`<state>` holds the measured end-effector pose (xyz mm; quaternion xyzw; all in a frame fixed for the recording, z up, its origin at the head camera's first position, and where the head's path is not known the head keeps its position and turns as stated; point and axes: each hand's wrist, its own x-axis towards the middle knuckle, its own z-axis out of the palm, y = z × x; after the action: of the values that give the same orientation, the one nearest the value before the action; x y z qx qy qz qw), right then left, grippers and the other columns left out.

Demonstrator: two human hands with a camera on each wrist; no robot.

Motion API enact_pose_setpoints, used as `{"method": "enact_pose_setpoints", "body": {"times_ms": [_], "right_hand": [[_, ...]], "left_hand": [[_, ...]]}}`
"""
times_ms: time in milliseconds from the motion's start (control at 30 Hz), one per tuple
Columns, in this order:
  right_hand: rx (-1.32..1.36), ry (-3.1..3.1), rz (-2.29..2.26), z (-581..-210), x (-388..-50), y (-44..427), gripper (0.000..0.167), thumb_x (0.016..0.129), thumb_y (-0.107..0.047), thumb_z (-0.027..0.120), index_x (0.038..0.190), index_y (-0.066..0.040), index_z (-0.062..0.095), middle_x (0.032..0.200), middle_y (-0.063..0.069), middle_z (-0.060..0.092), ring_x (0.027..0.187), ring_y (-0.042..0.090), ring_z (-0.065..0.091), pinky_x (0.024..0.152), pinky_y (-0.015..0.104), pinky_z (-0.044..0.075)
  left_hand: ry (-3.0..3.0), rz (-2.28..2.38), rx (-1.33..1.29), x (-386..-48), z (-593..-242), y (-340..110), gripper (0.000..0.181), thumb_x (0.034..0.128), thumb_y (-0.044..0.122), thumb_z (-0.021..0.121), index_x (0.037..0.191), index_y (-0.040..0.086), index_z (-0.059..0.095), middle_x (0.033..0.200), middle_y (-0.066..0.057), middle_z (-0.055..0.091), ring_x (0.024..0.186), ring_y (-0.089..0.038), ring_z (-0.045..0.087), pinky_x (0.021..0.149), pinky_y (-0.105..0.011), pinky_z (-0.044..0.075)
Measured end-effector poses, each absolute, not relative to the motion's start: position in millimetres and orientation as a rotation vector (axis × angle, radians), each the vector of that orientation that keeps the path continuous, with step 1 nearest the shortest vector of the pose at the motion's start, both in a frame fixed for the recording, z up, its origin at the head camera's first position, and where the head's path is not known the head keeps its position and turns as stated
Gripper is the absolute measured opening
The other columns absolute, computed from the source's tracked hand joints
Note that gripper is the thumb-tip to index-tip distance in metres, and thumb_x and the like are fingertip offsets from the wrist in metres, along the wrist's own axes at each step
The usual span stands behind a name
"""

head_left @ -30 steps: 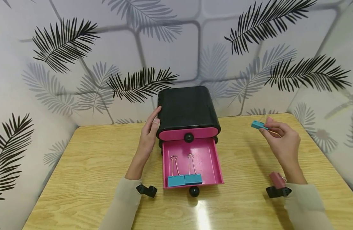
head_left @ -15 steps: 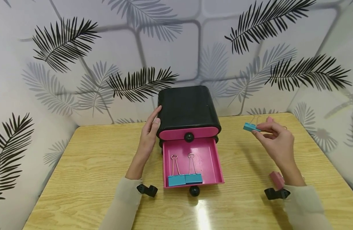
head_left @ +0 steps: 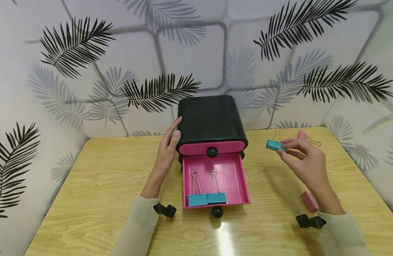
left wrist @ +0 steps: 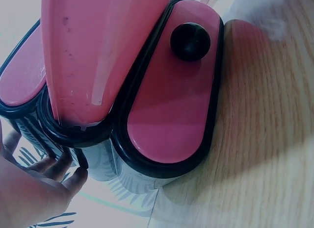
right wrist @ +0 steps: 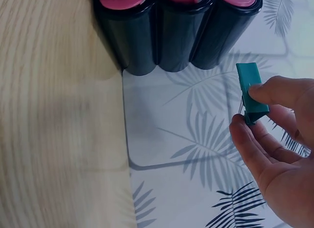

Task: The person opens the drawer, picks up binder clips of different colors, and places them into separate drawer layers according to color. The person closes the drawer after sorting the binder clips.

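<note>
My right hand (head_left: 306,160) pinches a teal binder clip (head_left: 273,144) by one end between thumb and fingers, above the table to the right of a black drawer unit (head_left: 210,117). The right wrist view shows the thumb lying on the teal clip (right wrist: 248,76). My left hand (head_left: 165,149) rests against the unit's left side; in the left wrist view its fingers (left wrist: 73,181) touch the black casing. The unit's middle pink drawer (head_left: 236,181) is pulled out. Two teal binder clips (head_left: 197,200) lie side by side at its front, wire handles pointing back.
A pink binder clip (head_left: 309,201) lies on the wooden table (head_left: 113,177) beside my right forearm. Another pink clip (head_left: 302,134) lies behind my right hand, near the back edge. A patterned wall (head_left: 190,53) stands behind the table.
My right hand has moved left with the teal binder clip, toward the drawer unit, uncovering more of the pink clip behind it. My left hand stays at the unit's side.
</note>
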<state>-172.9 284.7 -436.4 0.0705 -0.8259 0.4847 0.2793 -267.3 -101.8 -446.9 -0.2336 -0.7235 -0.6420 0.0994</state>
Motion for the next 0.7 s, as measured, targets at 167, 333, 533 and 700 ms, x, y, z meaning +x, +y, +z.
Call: {"method": "enact_pose_setpoints", "body": {"times_ms": [167,333,533,700], "right_hand": [[0.242,-2.219,1.271,-431.9,-168.3,281.4,0.018,0.079,0.014,0.079,0.092,0.005,0.071,0.108,0.017,0.071,0.094,-0.001,0.067,0.081,0.016,0.055],[0.279,-2.224,1.259,-428.5,-165.0,278.5,0.019,0.079,0.015,0.079,0.092,0.004,0.072,0.107,0.014,0.071,0.095,-0.001,0.067,0.081,0.016,0.055],[0.308,-2.213,1.304,-423.9,-155.8,277.6,0.021,0.078,0.018,0.079,0.091,0.003,0.072,0.105,0.015,0.07,0.095,0.004,0.067,0.081,0.017,0.055],[0.351,-2.208,1.318,-420.7,-147.7,275.9,0.022,0.078,0.019,0.078,0.091,0.002,0.072,0.106,0.015,0.07,0.099,0.007,0.067,0.082,0.019,0.056]], "left_hand": [[-2.157,-1.887,-0.684,-267.9,-447.3,-101.3,0.05,0.11,0.029,0.042,0.16,0.024,0.04,0.164,0.007,0.034,0.151,-0.012,0.027,0.123,-0.047,0.023],[-2.138,-1.895,-0.698,-268.1,-448.5,-102.1,0.049,0.1098,0.027,0.042,0.159,0.024,0.041,0.164,0.007,0.034,0.151,-0.011,0.027,0.122,-0.046,0.024],[-2.137,-1.913,-0.698,-268.2,-446.7,-100.1,0.05,0.1101,0.019,0.041,0.16,0.016,0.039,0.165,-0.001,0.032,0.152,-0.017,0.026,0.122,-0.047,0.024],[-2.161,-1.924,-0.668,-256.7,-429.6,-97.4,0.051,0.1096,0.014,0.039,0.16,0.006,0.036,0.166,-0.011,0.03,0.153,-0.023,0.025,0.123,-0.047,0.023]]}}
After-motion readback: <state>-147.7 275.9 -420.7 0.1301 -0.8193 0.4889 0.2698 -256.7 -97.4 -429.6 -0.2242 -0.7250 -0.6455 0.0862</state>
